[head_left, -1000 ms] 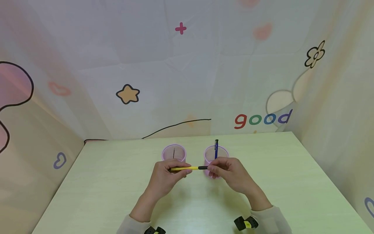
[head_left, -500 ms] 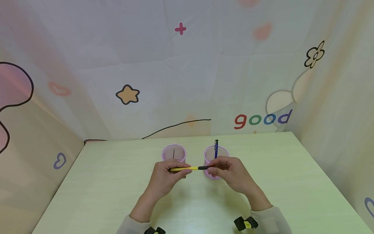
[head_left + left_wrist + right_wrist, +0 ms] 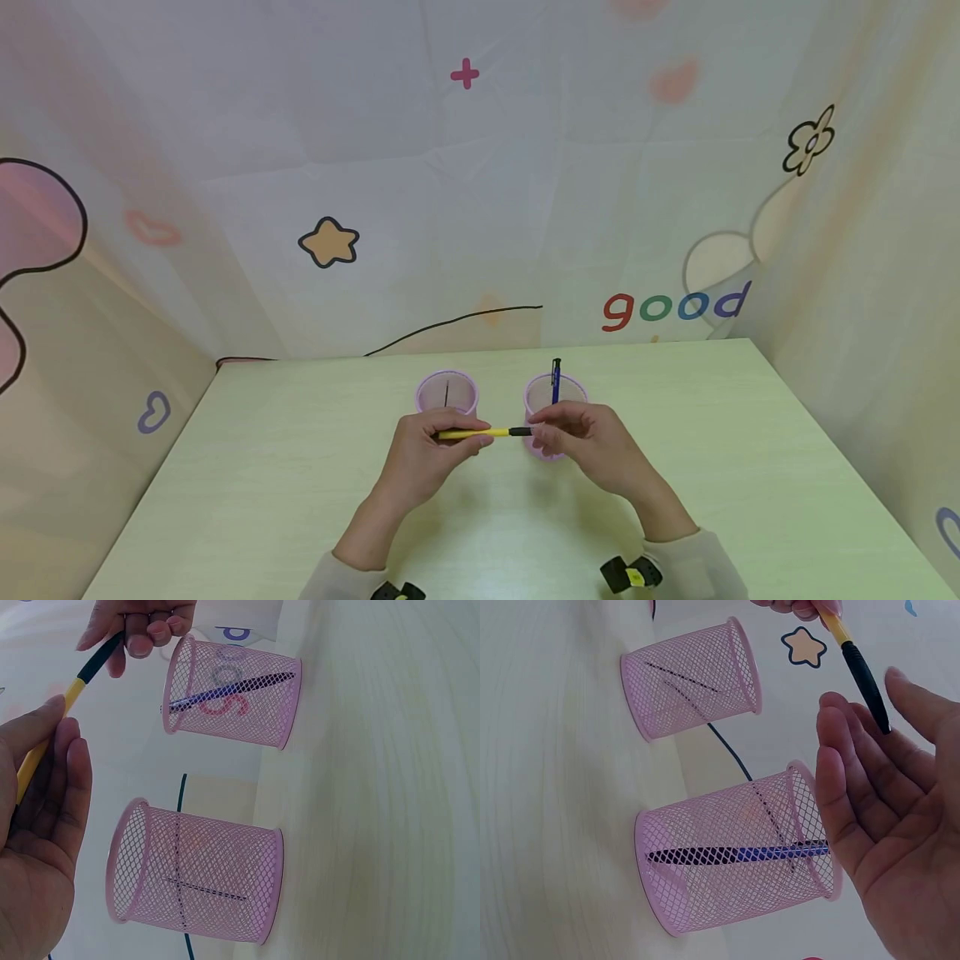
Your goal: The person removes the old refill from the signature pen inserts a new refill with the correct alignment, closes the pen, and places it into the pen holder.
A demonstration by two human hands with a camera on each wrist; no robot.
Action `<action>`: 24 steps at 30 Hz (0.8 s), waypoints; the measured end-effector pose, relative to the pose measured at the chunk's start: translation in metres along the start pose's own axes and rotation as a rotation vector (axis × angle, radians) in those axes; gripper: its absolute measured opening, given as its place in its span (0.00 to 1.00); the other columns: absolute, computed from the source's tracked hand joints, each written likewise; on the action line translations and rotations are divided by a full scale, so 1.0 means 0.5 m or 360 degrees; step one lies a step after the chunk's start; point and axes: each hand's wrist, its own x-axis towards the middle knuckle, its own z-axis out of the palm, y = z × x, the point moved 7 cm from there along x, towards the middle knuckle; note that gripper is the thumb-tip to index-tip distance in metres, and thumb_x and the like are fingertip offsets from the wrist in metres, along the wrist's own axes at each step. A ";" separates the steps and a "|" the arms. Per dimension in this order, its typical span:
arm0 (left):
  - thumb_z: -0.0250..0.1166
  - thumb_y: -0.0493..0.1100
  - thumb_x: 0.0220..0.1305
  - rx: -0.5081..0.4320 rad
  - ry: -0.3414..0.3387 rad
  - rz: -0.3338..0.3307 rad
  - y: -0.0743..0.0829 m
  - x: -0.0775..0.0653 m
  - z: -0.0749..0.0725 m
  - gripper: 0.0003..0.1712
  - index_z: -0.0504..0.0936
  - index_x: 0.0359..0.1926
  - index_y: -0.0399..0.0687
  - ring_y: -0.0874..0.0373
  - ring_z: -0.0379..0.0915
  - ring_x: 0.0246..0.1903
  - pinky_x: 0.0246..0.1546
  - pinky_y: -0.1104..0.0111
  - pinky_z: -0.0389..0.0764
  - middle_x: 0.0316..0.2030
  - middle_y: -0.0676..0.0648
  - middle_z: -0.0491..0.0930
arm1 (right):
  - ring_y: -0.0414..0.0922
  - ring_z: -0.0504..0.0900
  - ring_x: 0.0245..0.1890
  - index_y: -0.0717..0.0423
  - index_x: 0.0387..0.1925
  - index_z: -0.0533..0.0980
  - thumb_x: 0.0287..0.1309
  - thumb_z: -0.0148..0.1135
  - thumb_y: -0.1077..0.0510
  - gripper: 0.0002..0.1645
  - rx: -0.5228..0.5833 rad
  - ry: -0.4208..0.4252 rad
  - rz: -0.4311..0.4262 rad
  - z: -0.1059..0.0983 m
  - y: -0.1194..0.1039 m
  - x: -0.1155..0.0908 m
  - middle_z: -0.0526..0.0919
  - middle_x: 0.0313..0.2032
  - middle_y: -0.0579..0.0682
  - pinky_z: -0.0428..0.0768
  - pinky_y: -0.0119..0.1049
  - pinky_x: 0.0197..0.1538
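My left hand [image 3: 423,454] pinches a yellow pen [image 3: 498,432] by its barrel, thumb against fingers, and the pen lies nearly level. Its black end [image 3: 865,682] points at my right hand [image 3: 600,446], between the thumb and the loosely bent fingers. In the right wrist view that thumb stands apart from the pen. Behind the hands stand two pink mesh pen holders. The left holder [image 3: 199,870] has a thin dark stick [image 3: 447,392] inside. A blue pen [image 3: 556,383] leans upright in the right holder [image 3: 705,817], which my right hand partly covers in the head view.
The pale wooden table [image 3: 262,467] runs back to a printed curtain [image 3: 390,167]. Black wrist-camera mounts [image 3: 632,573] sit at both sleeves, near the front of the table.
My right fingers have shifted slightly about the pen's black end. The left hand, its pen and both holders look the same.
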 end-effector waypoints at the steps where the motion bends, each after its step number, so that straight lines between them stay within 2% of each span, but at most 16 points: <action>1: 0.78 0.44 0.59 0.0012 0.0004 0.0010 0.001 0.000 0.000 0.07 0.93 0.39 0.53 0.62 0.83 0.35 0.35 0.73 0.85 0.37 0.50 0.90 | 0.45 0.88 0.36 0.59 0.49 0.84 0.71 0.65 0.55 0.13 0.0014 -0.0020 0.0005 0.002 0.002 0.001 0.89 0.39 0.58 0.88 0.37 0.44; 5: 0.79 0.44 0.58 0.0014 0.0009 0.0023 0.003 0.000 0.000 0.07 0.93 0.39 0.55 0.62 0.83 0.35 0.35 0.72 0.86 0.37 0.52 0.90 | 0.44 0.87 0.34 0.62 0.49 0.84 0.75 0.60 0.54 0.15 0.0034 -0.0067 0.0001 0.006 0.008 0.003 0.89 0.36 0.58 0.89 0.41 0.44; 10: 0.79 0.43 0.58 0.0019 0.0001 0.0019 0.001 0.000 0.001 0.07 0.93 0.39 0.56 0.61 0.84 0.36 0.36 0.70 0.87 0.38 0.53 0.89 | 0.45 0.87 0.33 0.62 0.47 0.84 0.74 0.61 0.55 0.14 0.0040 -0.0061 -0.0016 0.006 0.006 0.003 0.88 0.35 0.58 0.89 0.42 0.43; 17: 0.78 0.44 0.59 0.0027 -0.0013 -0.0009 -0.002 0.000 0.002 0.09 0.93 0.42 0.55 0.61 0.85 0.39 0.38 0.70 0.88 0.42 0.46 0.90 | 0.44 0.87 0.34 0.61 0.47 0.85 0.71 0.64 0.57 0.12 0.0053 -0.0035 -0.0031 0.004 0.001 0.001 0.89 0.36 0.57 0.89 0.40 0.43; 21: 0.78 0.46 0.60 0.0030 -0.0011 -0.0020 -0.004 -0.001 0.002 0.07 0.93 0.41 0.58 0.61 0.84 0.39 0.38 0.70 0.87 0.40 0.52 0.90 | 0.43 0.87 0.34 0.60 0.46 0.85 0.70 0.65 0.58 0.10 0.0043 -0.0016 -0.0037 0.002 0.000 0.002 0.89 0.37 0.57 0.89 0.41 0.43; 24: 0.78 0.46 0.60 0.0027 -0.0004 -0.0015 -0.004 -0.001 0.002 0.07 0.93 0.40 0.57 0.62 0.84 0.38 0.38 0.71 0.87 0.39 0.53 0.90 | 0.44 0.88 0.35 0.60 0.46 0.85 0.69 0.66 0.58 0.10 0.0039 -0.0006 -0.0036 0.001 0.000 0.002 0.89 0.38 0.59 0.89 0.41 0.44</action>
